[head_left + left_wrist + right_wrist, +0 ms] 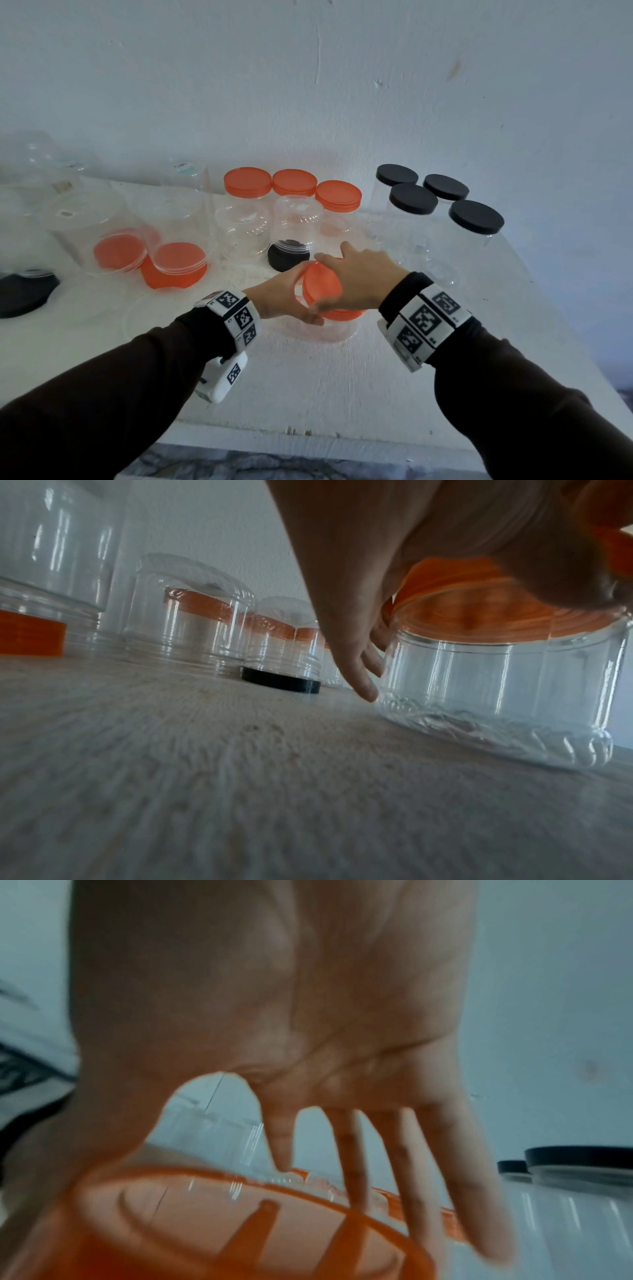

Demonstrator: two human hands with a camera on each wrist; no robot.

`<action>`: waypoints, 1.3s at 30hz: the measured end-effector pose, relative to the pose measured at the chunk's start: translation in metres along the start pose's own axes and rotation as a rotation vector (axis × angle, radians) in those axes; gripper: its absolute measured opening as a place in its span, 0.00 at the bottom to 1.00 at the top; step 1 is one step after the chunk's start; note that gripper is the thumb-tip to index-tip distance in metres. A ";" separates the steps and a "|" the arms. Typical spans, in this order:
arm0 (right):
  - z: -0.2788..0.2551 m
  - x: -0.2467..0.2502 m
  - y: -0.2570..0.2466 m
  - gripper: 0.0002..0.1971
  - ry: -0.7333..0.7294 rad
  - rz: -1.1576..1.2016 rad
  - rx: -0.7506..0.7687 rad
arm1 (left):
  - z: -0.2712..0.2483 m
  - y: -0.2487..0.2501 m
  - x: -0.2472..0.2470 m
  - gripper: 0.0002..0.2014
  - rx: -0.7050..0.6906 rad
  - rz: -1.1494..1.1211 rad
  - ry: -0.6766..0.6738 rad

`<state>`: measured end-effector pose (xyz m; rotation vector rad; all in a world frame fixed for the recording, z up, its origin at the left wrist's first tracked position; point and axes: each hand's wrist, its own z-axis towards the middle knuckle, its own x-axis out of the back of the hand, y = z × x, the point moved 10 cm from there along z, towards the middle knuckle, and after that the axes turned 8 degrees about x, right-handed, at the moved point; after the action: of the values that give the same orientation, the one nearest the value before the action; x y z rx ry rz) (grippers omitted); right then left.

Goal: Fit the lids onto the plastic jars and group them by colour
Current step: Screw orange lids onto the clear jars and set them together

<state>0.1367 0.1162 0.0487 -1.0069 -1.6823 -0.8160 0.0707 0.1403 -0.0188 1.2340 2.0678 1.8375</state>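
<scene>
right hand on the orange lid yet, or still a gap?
Touching. In the right wrist view the right hand has its thumb and a fingertip on the orange lid's rim; the head view shows it spread over the lid too.

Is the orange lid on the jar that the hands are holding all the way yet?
Not yet. The orange lid sits tilted on the clear jar, one edge raised, under the right hand.

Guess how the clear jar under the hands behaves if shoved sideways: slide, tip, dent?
The clear jar looks empty and thin-walled, so probably very light; it would likely slide on the table rather than resist. It is squat with a broad base, so tipping seems unlikely. Its walls may flex under a hard squeeze. The orange lid sits tilted, not seated, and could shift.
</scene>
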 end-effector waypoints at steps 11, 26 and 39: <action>0.000 0.004 0.000 0.44 0.045 0.014 0.017 | -0.001 -0.002 -0.001 0.44 0.029 -0.035 -0.009; 0.002 0.002 0.009 0.45 0.101 0.063 0.059 | -0.002 -0.002 0.000 0.42 0.046 -0.042 0.003; -0.001 0.003 0.004 0.42 0.168 0.102 0.107 | -0.002 0.003 0.002 0.42 0.005 -0.057 0.015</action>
<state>0.1400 0.1176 0.0525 -0.9170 -1.5034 -0.7159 0.0698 0.1395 -0.0147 1.1531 2.0939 1.8243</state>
